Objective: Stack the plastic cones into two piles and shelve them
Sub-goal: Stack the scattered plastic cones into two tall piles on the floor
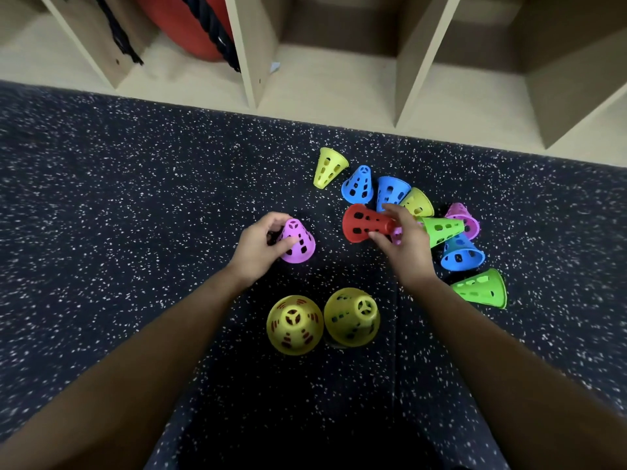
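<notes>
Where speckled floor (135, 198) lies: perforated (plastic) cones (357, 185)

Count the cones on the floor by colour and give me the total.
Yellow: 4, with one yellow stack showing red inside
Blue: 3
Green: 2
Pink/purple: at least 2
Red: 1 loose
Total: at least 12 visible cones
</notes>
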